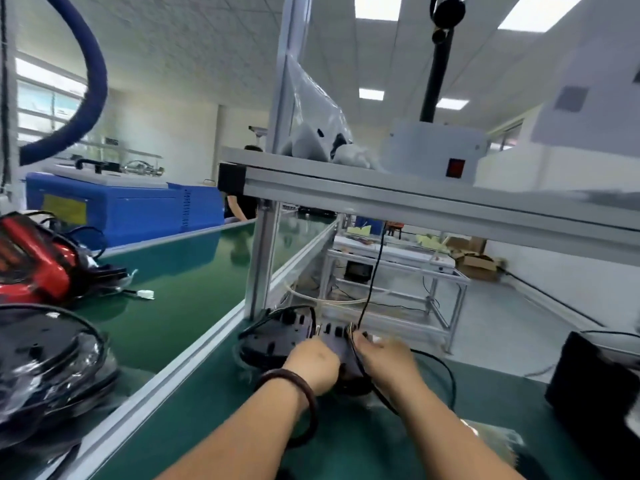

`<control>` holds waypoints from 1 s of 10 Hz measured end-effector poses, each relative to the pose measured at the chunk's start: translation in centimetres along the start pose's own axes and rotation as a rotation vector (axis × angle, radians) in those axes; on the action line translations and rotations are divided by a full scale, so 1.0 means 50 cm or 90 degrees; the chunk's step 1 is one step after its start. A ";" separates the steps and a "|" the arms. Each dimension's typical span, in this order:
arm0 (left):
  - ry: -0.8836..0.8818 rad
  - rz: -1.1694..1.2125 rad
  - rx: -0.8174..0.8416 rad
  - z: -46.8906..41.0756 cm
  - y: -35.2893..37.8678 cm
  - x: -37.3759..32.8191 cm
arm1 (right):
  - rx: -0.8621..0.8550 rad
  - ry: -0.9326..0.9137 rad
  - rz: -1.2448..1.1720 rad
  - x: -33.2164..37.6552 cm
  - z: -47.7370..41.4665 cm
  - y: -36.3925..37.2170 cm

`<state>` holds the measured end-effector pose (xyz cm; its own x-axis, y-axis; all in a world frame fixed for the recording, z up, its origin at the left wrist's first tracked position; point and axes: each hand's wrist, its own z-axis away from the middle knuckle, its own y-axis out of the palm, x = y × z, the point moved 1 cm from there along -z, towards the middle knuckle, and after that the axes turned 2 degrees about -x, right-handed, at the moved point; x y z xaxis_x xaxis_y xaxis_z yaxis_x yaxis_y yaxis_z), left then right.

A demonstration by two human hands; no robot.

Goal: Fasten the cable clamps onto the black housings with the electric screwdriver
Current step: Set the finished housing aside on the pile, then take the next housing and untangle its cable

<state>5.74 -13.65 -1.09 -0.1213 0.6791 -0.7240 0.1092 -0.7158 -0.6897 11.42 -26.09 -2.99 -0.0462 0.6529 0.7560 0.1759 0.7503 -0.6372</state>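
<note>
Lower centre of the frame: black housing [277,336] flat on the green worktop [207,393], close to the foot of an aluminium post [263,258]. Left hand [313,367] at its near right side, fingers [330,358] curled down and gripping the housing; dark bracelet [301,393] on that wrist. Right hand [386,358] just beside the left, fingertips at a bundle of wires [352,331] on the housing's right end. Blurred there; pinching or only touching, cannot tell. Thin black cable [372,271] hanging from under the shelf [381,199] down to the wires.

Left of the post, a green belt [180,282] with a red lamp [34,265] at the left edge and a bagged black part [45,358] below it. Blue machine [121,209] further back. On the shelf, a white box [436,154] with a red switch.
</note>
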 end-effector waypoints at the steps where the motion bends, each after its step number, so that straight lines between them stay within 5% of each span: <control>1: -0.016 -0.052 0.015 -0.019 0.021 -0.005 | 0.101 0.075 -0.053 -0.021 0.000 0.022; 4: -0.032 0.146 -0.034 -0.033 0.040 0.012 | 0.091 0.071 -0.079 -0.014 0.036 0.008; 7: 0.008 0.248 0.005 0.163 0.080 -0.019 | 0.060 0.045 -0.111 -0.074 0.200 -0.125; 9: 0.072 0.329 0.326 0.300 0.072 0.018 | 0.063 0.001 -0.062 -0.141 0.359 -0.181; 10: 0.071 0.407 0.117 0.364 0.139 0.073 | 0.049 0.003 -0.034 -0.156 0.406 -0.183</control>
<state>-11.92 -19.13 -8.29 0.0156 0.1177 -0.9929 -0.0450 -0.9920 -0.1183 -9.79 -35.94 -6.12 -0.0494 0.6110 0.7901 0.0970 0.7903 -0.6050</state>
